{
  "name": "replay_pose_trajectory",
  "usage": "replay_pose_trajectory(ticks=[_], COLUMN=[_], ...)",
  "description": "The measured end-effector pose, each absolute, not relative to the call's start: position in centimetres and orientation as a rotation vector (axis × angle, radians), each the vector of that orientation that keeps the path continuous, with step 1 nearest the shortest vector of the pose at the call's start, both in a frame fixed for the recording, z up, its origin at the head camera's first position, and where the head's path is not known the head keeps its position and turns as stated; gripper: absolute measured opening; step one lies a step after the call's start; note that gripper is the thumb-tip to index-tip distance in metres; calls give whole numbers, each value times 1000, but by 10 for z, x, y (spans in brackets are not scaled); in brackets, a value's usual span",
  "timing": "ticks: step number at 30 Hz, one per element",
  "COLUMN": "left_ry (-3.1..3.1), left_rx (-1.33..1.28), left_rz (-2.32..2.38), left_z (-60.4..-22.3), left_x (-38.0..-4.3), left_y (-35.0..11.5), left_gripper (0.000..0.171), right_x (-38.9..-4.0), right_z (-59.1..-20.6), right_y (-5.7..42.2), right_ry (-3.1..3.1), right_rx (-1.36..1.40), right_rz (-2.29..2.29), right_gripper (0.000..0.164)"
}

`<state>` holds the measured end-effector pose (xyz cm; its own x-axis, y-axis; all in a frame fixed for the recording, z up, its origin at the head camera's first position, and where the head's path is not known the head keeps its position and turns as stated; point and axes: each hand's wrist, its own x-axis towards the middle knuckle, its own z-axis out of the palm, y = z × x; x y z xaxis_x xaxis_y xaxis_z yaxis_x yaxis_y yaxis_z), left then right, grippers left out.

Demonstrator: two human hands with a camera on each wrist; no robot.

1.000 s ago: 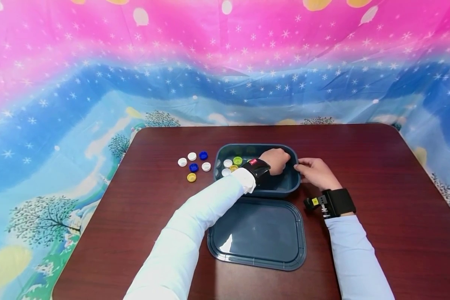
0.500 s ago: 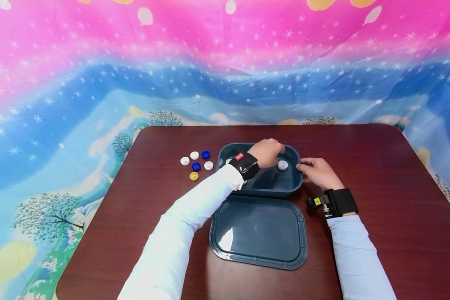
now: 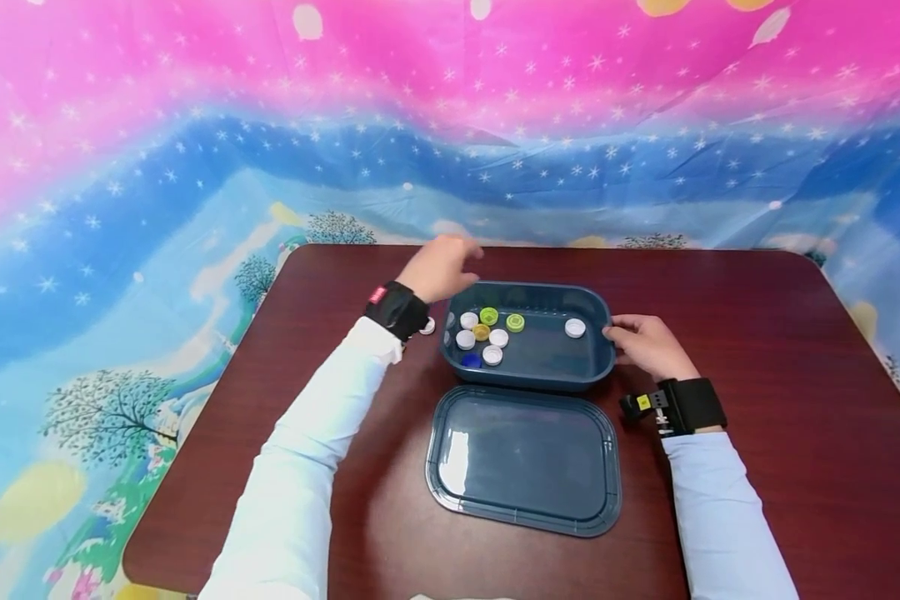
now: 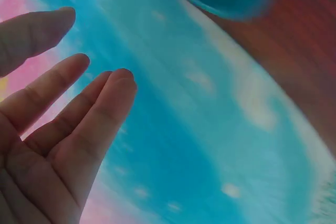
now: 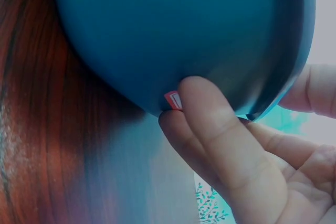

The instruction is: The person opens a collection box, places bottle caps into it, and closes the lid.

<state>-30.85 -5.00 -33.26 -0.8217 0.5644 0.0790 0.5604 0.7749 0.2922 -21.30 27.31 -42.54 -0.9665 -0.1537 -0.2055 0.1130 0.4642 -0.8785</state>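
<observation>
In the head view, a dark blue-grey plastic box (image 3: 540, 379) stands uncovered mid-table. Several bottle caps lie inside: white caps (image 3: 492, 356), green caps (image 3: 515, 322), a yellow cap (image 3: 481, 332) and a blue cap (image 3: 471, 360) toward the left, and a lone white cap (image 3: 574, 327) near the right end. My left hand (image 3: 441, 268) is in the air by the box's far left corner; the left wrist view shows its fingers (image 4: 107, 108) spread with nothing in them. My right hand (image 3: 651, 346) holds the box's right end, thumb at the rim and fingers (image 5: 210, 114) against the outer wall.
The box's matching lid (image 3: 525, 462) lies flat in front of it. Left of the box, a white cap (image 3: 427, 326) shows past my left wrist, which hides the tabletop there. Behind the brown table (image 3: 765, 333) hangs a printed cloth (image 3: 450, 125).
My left hand has come out of the box and moved left and up, uncovering the caps inside, including the white one at the right end. My right hand keeps its hold.
</observation>
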Motion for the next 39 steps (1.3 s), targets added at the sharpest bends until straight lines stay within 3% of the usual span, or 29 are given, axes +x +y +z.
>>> replay_pose_trajectory(ticks=[9, 16, 39], left_ry=[2984, 2924, 2905], left_rx=[518, 319, 190], left_rz=[557, 567, 571], left_z=[-367, -395, -433], left_x=[-318, -323, -323], left_y=[-134, -171, -182], left_gripper=[36, 34, 34], right_x=[-213, -212, -215], right_z=[-424, -424, -426], right_y=[274, 275, 272], right_ry=[2456, 2456, 2434], right_rx=[2, 3, 1], right_rz=[-1507, -1502, -1507], right_gripper=[56, 55, 57])
